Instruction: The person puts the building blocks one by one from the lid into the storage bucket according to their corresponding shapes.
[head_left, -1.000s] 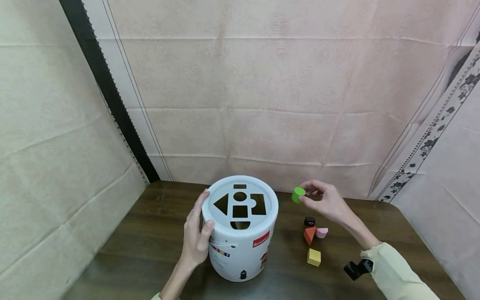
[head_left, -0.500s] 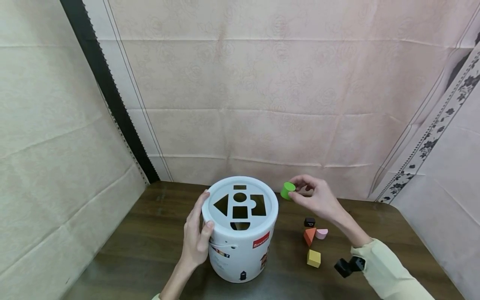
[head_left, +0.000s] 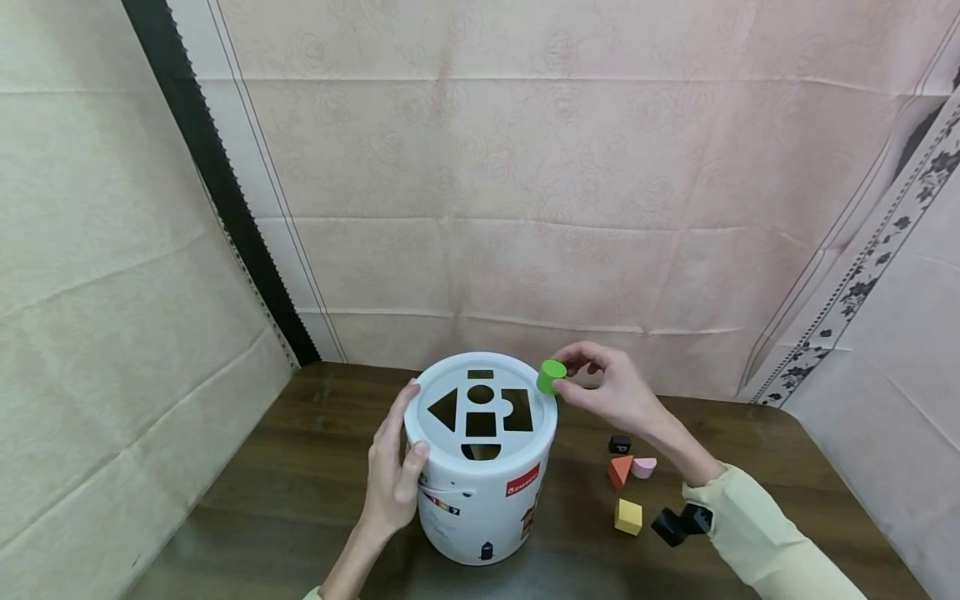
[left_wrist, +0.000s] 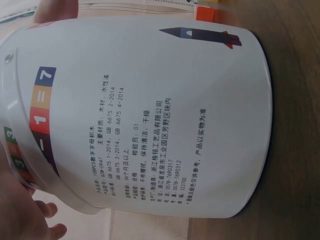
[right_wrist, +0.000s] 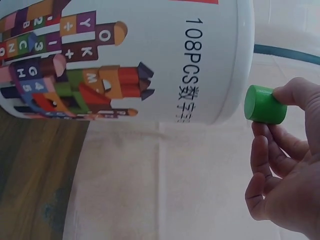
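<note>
A white bucket stands upright with a pale blue lid that has several shaped holes. My left hand holds the bucket's left side near the rim, thumb in front and fingers behind. Between thumb and fingers, my right hand pinches a green cylinder block, just at the lid's back right edge in the head view. The right wrist view has this green cylinder beside the rim with a small gap. In the left wrist view, printed text covers the bucket wall.
Right of the bucket on the dark wooden table lie a black block, an orange triangular block, a pink half-round block and a yellow block. A pale cloth hangs behind the table.
My right hand has moved left with the green cylinder, from right of the bucket to the lid's edge. The left hand, bucket and loose blocks have stayed in place.
</note>
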